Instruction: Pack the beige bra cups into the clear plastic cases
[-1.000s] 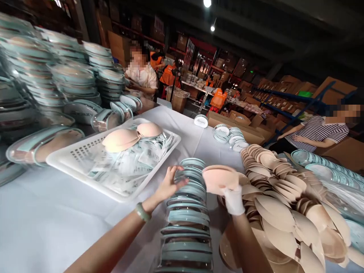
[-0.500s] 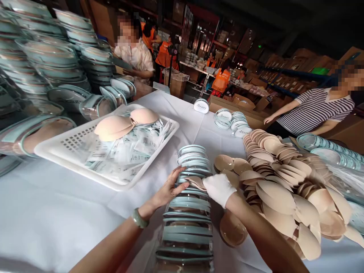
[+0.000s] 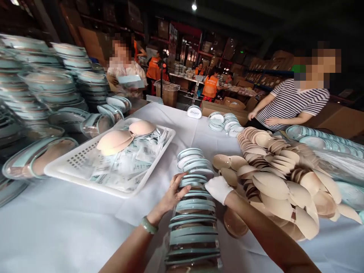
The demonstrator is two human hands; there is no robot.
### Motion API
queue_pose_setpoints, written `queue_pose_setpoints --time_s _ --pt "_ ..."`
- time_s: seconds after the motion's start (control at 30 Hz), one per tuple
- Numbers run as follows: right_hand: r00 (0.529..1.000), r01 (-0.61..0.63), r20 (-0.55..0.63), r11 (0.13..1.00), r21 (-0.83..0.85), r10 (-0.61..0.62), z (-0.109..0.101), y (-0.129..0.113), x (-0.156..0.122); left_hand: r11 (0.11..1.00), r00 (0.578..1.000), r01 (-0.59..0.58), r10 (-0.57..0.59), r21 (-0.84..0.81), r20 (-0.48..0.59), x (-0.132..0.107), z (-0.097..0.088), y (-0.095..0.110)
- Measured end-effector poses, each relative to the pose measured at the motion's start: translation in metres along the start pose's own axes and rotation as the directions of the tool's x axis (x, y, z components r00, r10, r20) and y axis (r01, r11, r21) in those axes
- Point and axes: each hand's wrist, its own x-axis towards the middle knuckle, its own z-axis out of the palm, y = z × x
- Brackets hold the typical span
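Observation:
A long row of clear round cases with pale-green bands (image 3: 193,212) lies on the white table in front of me. My left hand (image 3: 174,192), bare with a green bangle at the wrist, rests against the row's left side, fingers curled on a case. My right hand (image 3: 218,188), in a white glove, presses on the row's right side; what its fingers hold is hidden. Just right of it lies a big heap of beige foam cups (image 3: 278,182).
A white slotted basket (image 3: 85,159) with beige cups and small packets stands to the left. Tall stacks of filled cases (image 3: 48,91) fill the far left. A person in a striped shirt (image 3: 290,106) stands at the right; another person (image 3: 125,72) works at the back.
My right hand held a beige cup up a second ago, then brought it down onto the row of cases; the cup is no longer visible. My left hand stayed on the row.

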Motion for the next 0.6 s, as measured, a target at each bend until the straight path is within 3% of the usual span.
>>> queue_pose_setpoints --time_s 0.07,0.1,0.13,0.17,0.2,0.23,0.27,0.37,0.47,0.53,0.6 --pt "0.999 0.019 -0.046 0.99 0.137 -0.013 0.014 0.02 -0.014 1.0 1.0 0.026 -0.026 -0.005 -0.009 -0.003 0.001 -0.001" --pt "0.989 -0.009 -0.137 0.964 0.266 0.047 0.02 0.032 -0.024 0.999 0.999 0.044 -0.044 -0.011 -0.001 -0.005 0.001 -0.003" --pt "0.951 -0.058 -0.254 0.908 0.416 0.177 0.027 0.044 -0.036 0.998 0.998 0.06 -0.06 -0.014 0.011 -0.006 0.002 -0.005" --pt "0.864 -0.1 -0.358 0.818 0.567 0.354 0.034 0.054 -0.046 0.998 0.998 0.067 -0.067 -0.011 0.016 -0.007 0.004 -0.007" --pt "0.746 -0.145 -0.399 0.715 0.684 0.533 0.04 0.062 -0.055 0.998 0.998 0.064 -0.064 -0.003 0.014 -0.007 0.006 -0.01" --pt "0.649 -0.21 -0.375 0.63 0.748 0.662 0.045 0.068 -0.061 0.999 0.999 0.049 -0.049 0.009 0.003 -0.007 0.008 -0.011" --pt "0.612 -0.315 -0.311 0.584 0.748 0.727 0.05 0.07 -0.064 0.999 0.999 0.029 -0.029 0.022 -0.015 -0.007 0.011 -0.011" --pt "0.675 -0.61 -0.067 0.606 0.511 0.735 0.058 0.064 -0.061 0.996 0.997 -0.034 0.04 0.08 -0.069 -0.01 0.012 -0.004" --pt "0.689 -0.647 0.009 0.61 0.459 0.724 0.056 0.061 -0.058 0.978 0.989 -0.106 0.123 0.182 -0.083 -0.02 -0.007 0.017" --pt "0.719 -0.596 -0.089 0.677 0.432 0.69 0.049 0.063 -0.055 0.954 0.977 -0.143 0.179 0.264 -0.118 -0.025 -0.031 0.035" --pt "0.728 -0.406 -0.322 0.759 0.508 0.605 0.04 0.063 -0.045 0.937 0.962 -0.142 0.206 0.318 -0.177 -0.024 -0.06 0.052"
